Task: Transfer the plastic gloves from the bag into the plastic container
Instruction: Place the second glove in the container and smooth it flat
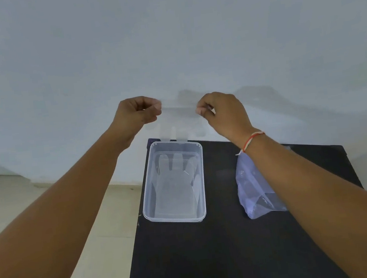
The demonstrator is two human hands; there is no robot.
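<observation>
Nearest to you is the black table (226, 249), and both your forearms reach forward over it. On this table, a clear plastic container (198, 181) stands open on the left part. To the right of the container, well apart from it, lies the thin bluish plastic bag (251, 190), crumpled and flat on the table; your right forearm passes over it and hides a part of it. Inside the container you can see at least one transparent glove (176, 186) lying flat on the bottom, with its fingers pointing to the far end.

Farther, above the far end of the container, your two hands hold another clear plastic glove (179, 121) in the air. Your left hand (136, 112) pinches one top corner between thumb and fingertips, and your right hand (220, 111) pinches the other corner in the same way, so the glove hangs stretched between them. Its lower fingers reach down to the far rim of the container. On your right wrist there is a red and white thread bracelet (251, 141). Behind everything is a plain pale wall (165, 37).
</observation>
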